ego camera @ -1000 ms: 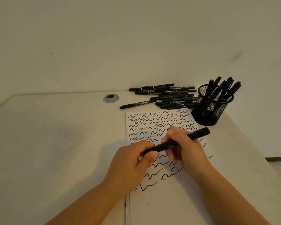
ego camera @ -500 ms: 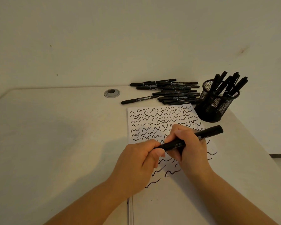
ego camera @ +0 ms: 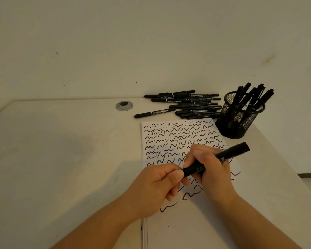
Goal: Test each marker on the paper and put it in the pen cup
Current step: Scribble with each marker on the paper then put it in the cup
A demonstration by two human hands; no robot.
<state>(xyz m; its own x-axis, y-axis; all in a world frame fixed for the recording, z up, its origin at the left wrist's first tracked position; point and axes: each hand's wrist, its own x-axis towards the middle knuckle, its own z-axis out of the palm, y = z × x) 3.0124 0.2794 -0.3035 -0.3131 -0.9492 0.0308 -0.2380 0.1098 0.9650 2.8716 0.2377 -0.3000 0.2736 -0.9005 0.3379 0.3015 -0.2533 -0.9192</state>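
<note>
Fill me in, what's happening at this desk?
A person is testing black markers. Their right hand grips one marker over the squiggle-covered paper, while the left hand pinches its near end, seemingly at the cap. A pile of markers lies behind the paper; the mesh pen cup already holds several.

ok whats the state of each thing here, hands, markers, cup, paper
left hand: pinches the marker's near end
right hand: grips the marker's barrel
marker: held above the paper, tilted
paper: flat, upper part covered in squiggles
pen cup: upright, holds several markers
pile of markers: lying capped on the table
</note>
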